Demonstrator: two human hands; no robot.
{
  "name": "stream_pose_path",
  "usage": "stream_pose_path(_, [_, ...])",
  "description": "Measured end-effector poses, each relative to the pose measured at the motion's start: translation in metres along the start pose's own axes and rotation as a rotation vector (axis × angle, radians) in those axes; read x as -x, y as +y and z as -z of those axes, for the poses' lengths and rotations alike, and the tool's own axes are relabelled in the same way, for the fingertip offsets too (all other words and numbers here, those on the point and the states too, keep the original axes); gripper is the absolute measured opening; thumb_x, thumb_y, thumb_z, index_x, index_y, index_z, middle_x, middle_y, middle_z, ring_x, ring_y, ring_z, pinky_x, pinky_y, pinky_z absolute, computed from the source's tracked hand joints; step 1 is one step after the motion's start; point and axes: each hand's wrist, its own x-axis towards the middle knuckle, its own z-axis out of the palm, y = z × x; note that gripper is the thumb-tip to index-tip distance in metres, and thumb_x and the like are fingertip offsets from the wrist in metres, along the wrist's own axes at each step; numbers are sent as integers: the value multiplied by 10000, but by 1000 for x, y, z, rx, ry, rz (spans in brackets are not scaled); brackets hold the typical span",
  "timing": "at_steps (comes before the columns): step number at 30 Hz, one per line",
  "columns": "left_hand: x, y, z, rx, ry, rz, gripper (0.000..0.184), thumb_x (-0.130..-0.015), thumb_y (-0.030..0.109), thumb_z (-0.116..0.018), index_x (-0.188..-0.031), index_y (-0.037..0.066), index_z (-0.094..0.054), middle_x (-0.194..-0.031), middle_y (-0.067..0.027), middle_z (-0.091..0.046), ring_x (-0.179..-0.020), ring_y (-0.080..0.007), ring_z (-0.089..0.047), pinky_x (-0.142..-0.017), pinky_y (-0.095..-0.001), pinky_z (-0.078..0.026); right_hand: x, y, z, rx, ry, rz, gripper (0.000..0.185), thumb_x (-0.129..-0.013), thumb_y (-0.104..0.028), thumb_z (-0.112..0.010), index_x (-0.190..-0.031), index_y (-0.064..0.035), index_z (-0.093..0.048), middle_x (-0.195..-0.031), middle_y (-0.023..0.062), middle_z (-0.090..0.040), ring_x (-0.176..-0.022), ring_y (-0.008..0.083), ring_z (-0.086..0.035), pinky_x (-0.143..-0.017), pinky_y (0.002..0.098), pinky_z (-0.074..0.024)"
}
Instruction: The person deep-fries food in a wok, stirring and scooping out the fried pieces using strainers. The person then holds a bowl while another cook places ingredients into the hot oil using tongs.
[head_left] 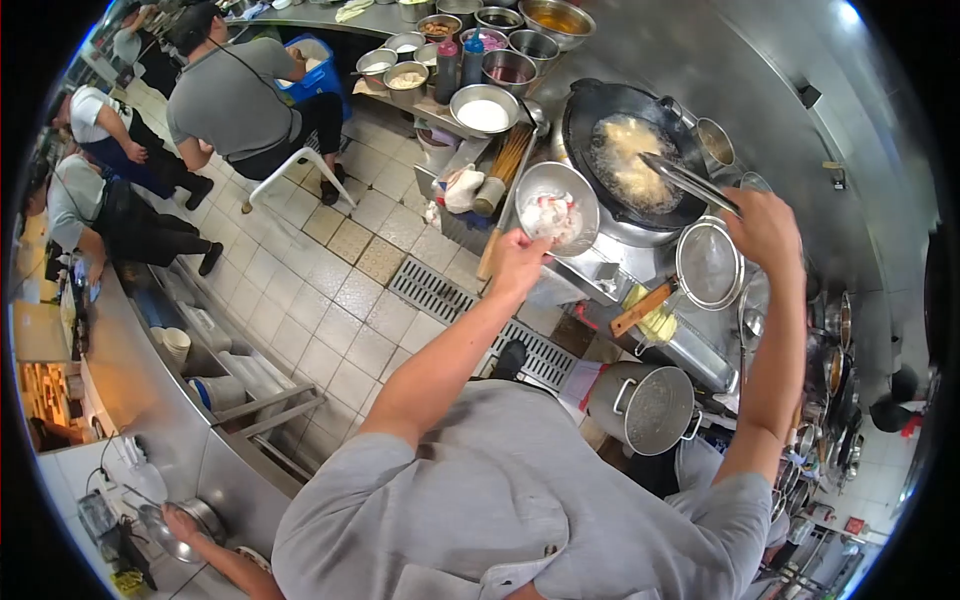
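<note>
My left hand is closed on the near rim of a metal bowl. White-coated pieces with pink-red patches lie inside it. My right hand grips metal tongs, which reach left over a black wok. Their tips are at pale battered food frying in bubbling oil; whether they pinch a piece I cannot tell. The wok sits on the stove just right of the bowl.
A wood-handled strainer lies below the wok, and a large pot stands near my body. To the left are wooden skewers, a bowl of white powder and squeeze bottles. A seated co-worker and others occupy the far left.
</note>
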Motion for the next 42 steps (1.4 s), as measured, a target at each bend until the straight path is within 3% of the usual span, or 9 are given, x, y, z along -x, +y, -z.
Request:
stream_pose_path(5, [20,9,16,113,1,-14,181,-850,28,-668,-750,19,-518,-844,-93,-610,-745,-162,-640,-715,-313,-605,-74,-15,-102,3,-201,-119,308,-807,-229,-565,-984,-11,-694,-980,230,-682,-952,391,-655,-854,460,-522])
stream_pose_path(9, [27,22,33,152,21,-15,198,-842,30,-680,-731,22,-517,-800,-71,-603,-708,-139,-635,-663,-284,-597,-91,-35,-115,-58,-174,-295,352,-849,-274,-537,-1023,-8,-689,-1035,248,-667,-986,402,-644,-876,465,-510])
stream_pose_path(12, [30,31,50,159,48,-13,210,-830,30,-686,-705,15,-517,-752,-49,-587,-672,-126,-629,-630,-278,-596,-73,-31,-75,-42,59,-258,380,-873,-327,-561,-1088,-35,-675,-1043,219,-674,-977,388,-647,-856,459,-511])
stream_pose_path(14, [34,43,57,131,49,-13,212,-823,31,-687,-693,11,-520,-745,-42,-586,-665,-129,-632,-632,-281,-598,-48,-32,-36,-80,199,-52,391,-871,-347,-598,-1135,-65,-656,-1036,183,-681,-937,368,-654,-821,459,-511])
stream_pose_path(17, [29,42,64,42,12,-37,250,-810,79,-706,-660,9,-519,-727,-58,-594,-654,-130,-630,-608,-271,-561,-7,-72,31,-158,-35,99,384,-845,-295,-630,-1159,-74,-647,-976,157,-681,-882,348,-660,-795,453,-514])
stream_pose_path(24, [19,18,57,-281,-10,-243,273,-802,155,-720,-654,34,-526,-667,-72,-627,-608,-116,-607,-562,-273,-482,27,-139,-7,-6,-102,228,314,-827,-261,-643,-1064,-56,-653,-842,138,-655,-775,342,-658,-689,436,-521])
stream_pose_path(26, [20,22,56,-256,-68,-155,261,-820,114,-716,-669,45,-514,-762,-87,-665,-647,-109,-618,-601,-264,-522,28,-137,-19,-27,-79,236,286,-831,-255,-639,-1034,-54,-652,-843,136,-657,-771,344,-658,-670,439,-521])
stream_pose_path(36, [9,22,9,-122,-94,-46,261,-840,74,-704,-679,7,-511,-765,-87,-633,-672,-131,-632,-602,-263,-573,65,-52,22,-110,65,1,316,-827,-228,-652,-1105,-78,-665,-871,142,-649,-763,355,-639,-685,443,-503])
stream_pose_path(42, [-2,3,-10,-13,-60,-17,229,-848,56,-694,-712,16,-514,-748,-71,-597,-679,-141,-631,-633,-272,-589,49,37,-35,-66,-19,-155,313,-835,-252,-626,-1078,-59,-671,-965,187,-672,-898,391,-637,-784,481,-500])
